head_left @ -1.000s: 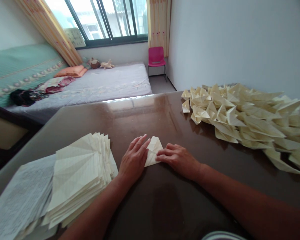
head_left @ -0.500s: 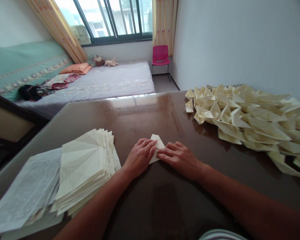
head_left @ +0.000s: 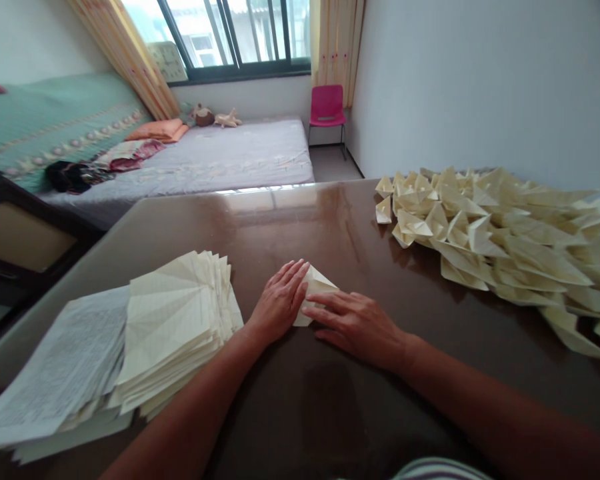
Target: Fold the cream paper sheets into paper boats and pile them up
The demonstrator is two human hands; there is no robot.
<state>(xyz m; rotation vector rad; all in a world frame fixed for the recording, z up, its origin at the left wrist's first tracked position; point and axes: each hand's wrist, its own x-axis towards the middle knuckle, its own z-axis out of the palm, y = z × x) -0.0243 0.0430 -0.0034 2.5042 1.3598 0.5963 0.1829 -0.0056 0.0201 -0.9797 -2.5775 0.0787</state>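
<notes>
A small folded sheet of cream paper [head_left: 318,280] lies flat on the brown glossy table [head_left: 280,240] in front of me. My left hand [head_left: 281,298] rests along its left edge, fingers stretched out and lying flat. Over its lower right part lies my right hand [head_left: 357,325], palm down, with its fingers spread. Both hands touch the paper, and their fingers cover some of it, so only its top and a lower corner show.
Left of my arm is a stack of creased cream paper [head_left: 167,313], beside printed white sheets [head_left: 75,353]. Many folded paper boats [head_left: 500,233] are heaped at the right by the wall. A bed [head_left: 260,153] and a pink chair [head_left: 327,107] stand beyond the table.
The fingers of my left hand have straightened and slid forward along the paper's edge. My right fingers have spread, and more of the paper's right side shows. The view has shifted slightly.
</notes>
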